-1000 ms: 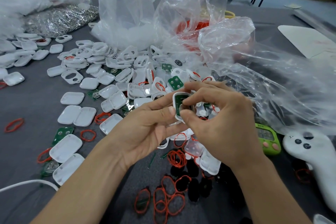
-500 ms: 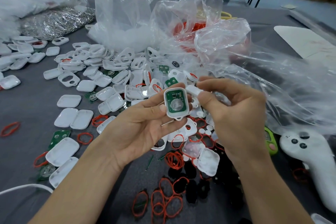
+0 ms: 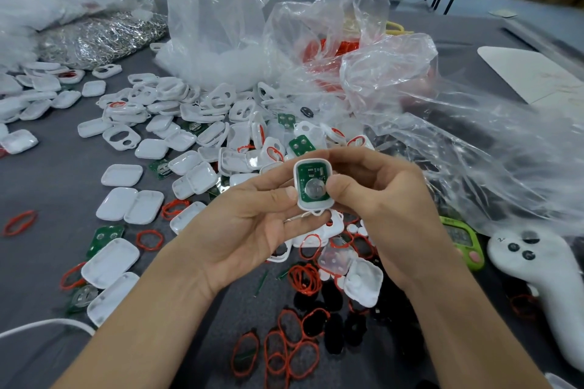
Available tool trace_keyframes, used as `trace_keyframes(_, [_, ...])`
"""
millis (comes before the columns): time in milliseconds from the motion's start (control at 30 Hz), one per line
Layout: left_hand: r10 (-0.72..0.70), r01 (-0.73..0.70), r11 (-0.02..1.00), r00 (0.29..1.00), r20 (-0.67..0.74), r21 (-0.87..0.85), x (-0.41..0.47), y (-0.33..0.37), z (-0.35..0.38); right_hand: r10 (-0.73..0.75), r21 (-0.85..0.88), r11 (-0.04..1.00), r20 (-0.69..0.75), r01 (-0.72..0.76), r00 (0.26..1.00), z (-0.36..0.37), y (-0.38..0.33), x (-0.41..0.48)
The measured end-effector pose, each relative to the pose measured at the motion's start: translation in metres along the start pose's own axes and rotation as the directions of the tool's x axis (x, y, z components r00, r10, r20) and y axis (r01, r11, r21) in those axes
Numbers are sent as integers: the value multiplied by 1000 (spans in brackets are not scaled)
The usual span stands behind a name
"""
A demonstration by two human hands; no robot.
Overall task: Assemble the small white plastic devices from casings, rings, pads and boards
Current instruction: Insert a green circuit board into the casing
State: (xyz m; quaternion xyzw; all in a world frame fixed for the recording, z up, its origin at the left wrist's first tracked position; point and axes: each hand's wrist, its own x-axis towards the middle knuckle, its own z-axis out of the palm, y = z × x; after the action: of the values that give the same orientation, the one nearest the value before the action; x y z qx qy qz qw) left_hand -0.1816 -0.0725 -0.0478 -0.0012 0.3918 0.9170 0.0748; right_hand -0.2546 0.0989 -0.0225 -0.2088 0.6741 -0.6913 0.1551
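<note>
Casing (image 3: pixel 311 206) between left hand (image 3: pixel 252 227) and right hand (image 3: pixel 388 199) holds board (image 3: pixel 311 172), apparently seated.

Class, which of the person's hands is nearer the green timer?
Right. The right hand is just left of the green timer; the left hand is farther left. Both grip the white casing.

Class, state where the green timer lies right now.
In the head view, the green timer lies on the right side, between the right hand and the white controller.
</note>
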Motion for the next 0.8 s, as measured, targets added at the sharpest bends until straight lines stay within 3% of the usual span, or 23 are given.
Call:
trace_keyframes(200, [-15,15,1000,1000,-5,1,0,0,0,-8,-17,1000,51,9,999,-3,-2,-1])
trace_keyframes(367, [-16,16,1000,1000,-20,-16,0,0,1,-24,6,1000,-16,24,1000,-2,-1,0])
trace_keyframes(600, [-28,28,999,999,-45,14,0,-1,3,-56,-151,987,-57,47,997,3,2,-1])
trace_keyframes(800, [-22,24,999,998,-50,25,0,-1,4,-36,-154,988,-62,26,997,3,4,0])
